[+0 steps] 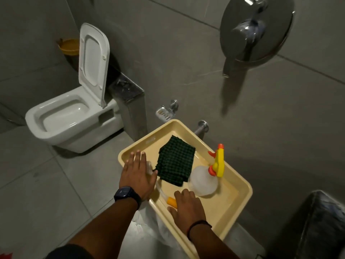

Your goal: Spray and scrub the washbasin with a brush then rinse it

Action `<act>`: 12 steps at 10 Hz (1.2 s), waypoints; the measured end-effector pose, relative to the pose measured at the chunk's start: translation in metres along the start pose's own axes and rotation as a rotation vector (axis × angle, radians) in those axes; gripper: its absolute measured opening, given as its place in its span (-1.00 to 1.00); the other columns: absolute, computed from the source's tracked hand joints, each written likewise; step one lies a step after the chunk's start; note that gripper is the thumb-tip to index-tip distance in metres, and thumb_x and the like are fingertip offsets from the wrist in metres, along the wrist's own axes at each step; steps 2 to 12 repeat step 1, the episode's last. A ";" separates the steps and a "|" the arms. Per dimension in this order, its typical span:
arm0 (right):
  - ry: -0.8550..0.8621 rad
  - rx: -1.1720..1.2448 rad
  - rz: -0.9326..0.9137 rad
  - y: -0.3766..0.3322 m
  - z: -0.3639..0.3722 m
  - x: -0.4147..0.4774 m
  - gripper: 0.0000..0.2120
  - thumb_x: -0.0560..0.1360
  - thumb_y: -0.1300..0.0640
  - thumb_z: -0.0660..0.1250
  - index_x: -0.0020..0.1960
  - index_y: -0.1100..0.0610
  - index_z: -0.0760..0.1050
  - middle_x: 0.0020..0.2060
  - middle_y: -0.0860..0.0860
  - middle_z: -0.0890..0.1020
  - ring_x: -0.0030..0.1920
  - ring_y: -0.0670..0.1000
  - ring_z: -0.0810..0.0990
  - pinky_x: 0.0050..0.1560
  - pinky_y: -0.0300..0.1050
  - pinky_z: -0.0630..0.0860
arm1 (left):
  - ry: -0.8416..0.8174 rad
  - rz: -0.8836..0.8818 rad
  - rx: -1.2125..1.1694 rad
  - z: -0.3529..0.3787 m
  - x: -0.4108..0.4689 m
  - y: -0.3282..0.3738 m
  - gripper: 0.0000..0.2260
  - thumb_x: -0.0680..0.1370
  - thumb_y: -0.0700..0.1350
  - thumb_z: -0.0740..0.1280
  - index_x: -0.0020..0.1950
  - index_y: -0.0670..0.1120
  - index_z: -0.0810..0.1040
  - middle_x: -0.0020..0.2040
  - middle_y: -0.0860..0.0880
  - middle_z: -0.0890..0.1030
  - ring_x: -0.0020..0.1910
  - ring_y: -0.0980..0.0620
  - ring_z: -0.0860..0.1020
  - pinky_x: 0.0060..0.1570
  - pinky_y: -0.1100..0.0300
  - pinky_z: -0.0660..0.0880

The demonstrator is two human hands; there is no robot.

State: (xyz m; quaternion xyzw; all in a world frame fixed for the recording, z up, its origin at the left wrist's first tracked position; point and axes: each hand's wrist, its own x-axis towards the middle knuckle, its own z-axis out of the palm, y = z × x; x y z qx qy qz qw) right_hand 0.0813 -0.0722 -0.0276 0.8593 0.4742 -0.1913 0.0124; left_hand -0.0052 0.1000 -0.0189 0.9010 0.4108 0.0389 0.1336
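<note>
A cream plastic tray [240, 186] stands low in front of me. In it lie a folded dark green checked cloth [175, 161], a clear spray bottle [204, 181] with a yellow and orange trigger head, and a brush with a clear stem and an orange handle [171, 201]. My left hand [139, 173] lies flat, fingers spread, over the tray's left rim and the brush's head end. My right hand [188, 208] rests on the orange handle end; its fingers hide the grip. No washbasin is in view.
A white toilet [69, 118] with its lid up stands at the left. A chrome mixer valve [255, 28] is on the grey tiled wall, with a soap holder [165, 112] and a tap [202, 127] lower down. A dark counter corner [324, 221] is at bottom right.
</note>
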 end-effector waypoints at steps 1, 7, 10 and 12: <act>0.095 0.055 -0.049 0.002 -0.020 -0.015 -0.59 0.55 -0.12 0.11 0.28 0.10 0.34 0.17 0.14 0.46 0.13 0.17 0.41 0.07 0.08 0.39 | 0.005 0.071 0.002 -0.022 0.002 0.022 -0.32 0.52 0.27 0.01 0.50 -0.11 0.00 0.53 -0.14 0.08 0.50 -0.12 0.01 0.42 -0.02 -0.02; 0.095 0.055 -0.049 0.002 -0.020 -0.015 -0.59 0.55 -0.12 0.11 0.28 0.10 0.34 0.17 0.14 0.46 0.13 0.17 0.41 0.07 0.08 0.39 | 0.005 0.071 0.002 -0.022 0.002 0.022 -0.32 0.52 0.27 0.01 0.50 -0.11 0.00 0.53 -0.14 0.08 0.50 -0.12 0.01 0.42 -0.02 -0.02; 0.095 0.055 -0.049 0.002 -0.020 -0.015 -0.59 0.55 -0.12 0.11 0.28 0.10 0.34 0.17 0.14 0.46 0.13 0.17 0.41 0.07 0.08 0.39 | 0.005 0.071 0.002 -0.022 0.002 0.022 -0.32 0.52 0.27 0.01 0.50 -0.11 0.00 0.53 -0.14 0.08 0.50 -0.12 0.01 0.42 -0.02 -0.02; 0.095 0.055 -0.049 0.002 -0.020 -0.015 -0.59 0.55 -0.12 0.11 0.28 0.10 0.34 0.17 0.14 0.46 0.13 0.17 0.41 0.07 0.08 0.39 | 0.005 0.071 0.002 -0.022 0.002 0.022 -0.32 0.52 0.27 0.01 0.50 -0.11 0.00 0.53 -0.14 0.08 0.50 -0.12 0.01 0.42 -0.02 -0.02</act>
